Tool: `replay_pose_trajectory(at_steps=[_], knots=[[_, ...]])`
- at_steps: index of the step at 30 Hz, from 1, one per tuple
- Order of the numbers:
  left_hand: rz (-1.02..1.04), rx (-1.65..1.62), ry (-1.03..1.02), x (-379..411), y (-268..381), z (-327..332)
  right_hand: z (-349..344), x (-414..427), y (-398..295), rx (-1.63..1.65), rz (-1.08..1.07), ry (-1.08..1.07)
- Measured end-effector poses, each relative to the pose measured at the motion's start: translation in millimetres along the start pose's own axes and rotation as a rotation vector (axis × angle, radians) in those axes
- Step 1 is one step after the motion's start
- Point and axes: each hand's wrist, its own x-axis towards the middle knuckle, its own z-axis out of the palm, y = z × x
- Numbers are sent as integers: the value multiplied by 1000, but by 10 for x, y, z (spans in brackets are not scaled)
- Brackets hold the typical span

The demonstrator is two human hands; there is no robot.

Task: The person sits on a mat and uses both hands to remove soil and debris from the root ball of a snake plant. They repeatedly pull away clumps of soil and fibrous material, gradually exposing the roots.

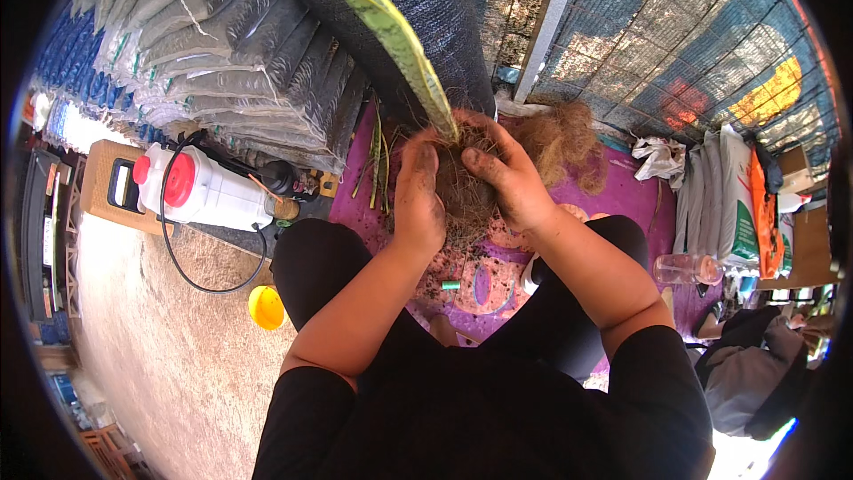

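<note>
Between my two palms is a round root ball wrapped in brown fibre, with soil showing on its surface. From its top rises a long snake plant leaf, green with yellow edges, leaning up and to the left. My left hand presses on the ball's left side. My right hand curls around its right side, with the thumb on the near face. Both hands are smeared with soil. Below the ball, a purple mat with pink printed shapes carries scattered soil and a small green thread spool.
Loose coconut fibre lies behind my right hand. Cut snake plant leaves are left of the ball. A white pressure sprayer, stacked bags and a yellow bowl stand left. Rightward are a clear bottle and another person.
</note>
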Motion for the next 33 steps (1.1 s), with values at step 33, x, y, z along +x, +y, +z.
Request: replay_pose_trajectory(at_steps=[33], knots=[[132, 557, -36, 9, 43, 0, -218, 126, 10, 329, 297, -124]])
